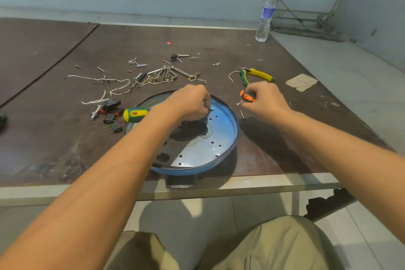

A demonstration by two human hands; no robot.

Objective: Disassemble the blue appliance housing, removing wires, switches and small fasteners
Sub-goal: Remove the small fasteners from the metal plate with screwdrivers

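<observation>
The round blue appliance housing (221, 138) lies flat near the table's front edge, its metal face dotted with small holes. My left hand (190, 103) hovers over its far side, fingertips pinching a small dark part at the surface. Just right of the housing's rim, my right hand (263, 99) grips a stubby orange-and-black screwdriver (247, 97). Removed white wires (98, 79), dark switches (112, 114) and loose screws (137, 62) lie scattered to the left and behind.
A green-yellow screwdriver (135, 114) lies left of the housing. Green-yellow pliers (257, 74) and hex keys (175, 72) lie behind it. A water bottle (266, 17) stands at the back right, a paper scrap (301, 82) to the right. My knees are below the table edge.
</observation>
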